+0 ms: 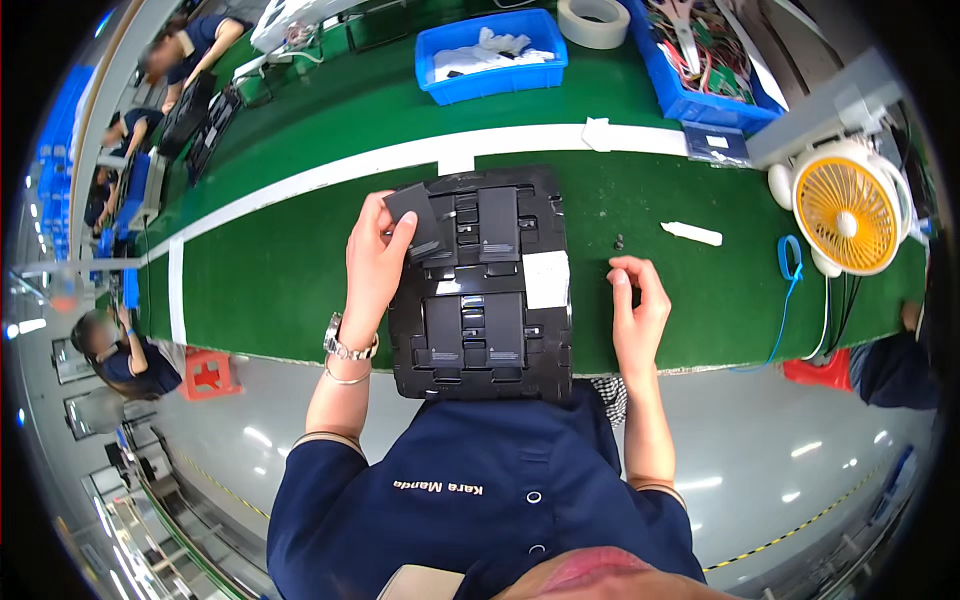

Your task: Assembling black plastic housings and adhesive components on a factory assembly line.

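Observation:
My left hand (378, 250) grips a flat black rectangular block (413, 215) between thumb and fingers, tilted over the upper left pocket of a black plastic tray (548, 335). Similar flat blocks lie in the tray, among them one at the upper right (498, 222) and one at the lower right (506, 330). A white paper slip (546, 280) rests on the tray's right side. To the right of the tray, my right hand (640, 305) is held over the green table with its fingers curled in. Small black bits (619, 242) lie just beyond its fingertips; anything inside the fingers is too small to make out.
A white tube (692, 233) and a yellow-and-white fan (846, 215) stand to the right, near a blue strap (790, 258). At the back are a blue bin of white cloths (490, 88), a tape roll (594, 24) and a blue tool bin (690, 105). Other people work at the left.

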`<state>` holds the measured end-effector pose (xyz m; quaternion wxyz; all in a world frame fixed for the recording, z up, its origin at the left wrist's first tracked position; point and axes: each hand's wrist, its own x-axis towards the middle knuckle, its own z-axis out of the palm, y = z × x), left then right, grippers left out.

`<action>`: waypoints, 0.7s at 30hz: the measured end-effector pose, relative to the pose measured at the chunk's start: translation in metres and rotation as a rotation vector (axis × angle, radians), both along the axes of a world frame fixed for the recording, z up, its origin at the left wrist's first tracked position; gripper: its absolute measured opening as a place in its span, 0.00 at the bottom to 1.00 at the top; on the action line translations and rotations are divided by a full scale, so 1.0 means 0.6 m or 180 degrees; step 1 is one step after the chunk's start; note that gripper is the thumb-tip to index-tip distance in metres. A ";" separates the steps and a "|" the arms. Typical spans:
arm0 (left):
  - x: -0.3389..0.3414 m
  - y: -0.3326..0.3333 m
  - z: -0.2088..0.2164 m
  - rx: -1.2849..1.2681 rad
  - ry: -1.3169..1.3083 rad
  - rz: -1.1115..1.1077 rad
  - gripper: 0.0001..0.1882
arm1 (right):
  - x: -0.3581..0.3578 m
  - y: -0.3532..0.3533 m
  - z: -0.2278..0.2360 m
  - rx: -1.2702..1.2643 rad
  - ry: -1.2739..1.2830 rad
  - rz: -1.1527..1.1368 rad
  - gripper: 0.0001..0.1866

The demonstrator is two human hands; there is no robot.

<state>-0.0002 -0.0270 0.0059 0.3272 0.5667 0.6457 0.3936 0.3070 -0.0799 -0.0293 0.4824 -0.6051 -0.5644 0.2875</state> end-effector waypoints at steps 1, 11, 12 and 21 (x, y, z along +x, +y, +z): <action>0.008 0.002 0.013 0.0145 0.0203 0.0084 0.15 | -0.002 -0.003 -0.002 0.0058 -0.0152 0.0057 0.04; 0.003 0.017 0.012 0.0264 0.1359 -0.0189 0.17 | -0.008 0.006 -0.006 0.0118 -0.0572 0.0123 0.04; 0.003 0.017 0.008 0.0810 0.1888 -0.0287 0.17 | -0.009 0.006 -0.004 0.0104 -0.0614 0.0103 0.04; 0.010 0.015 0.003 0.0853 0.2011 -0.0312 0.23 | -0.030 0.015 0.039 0.0478 -0.1003 0.0192 0.08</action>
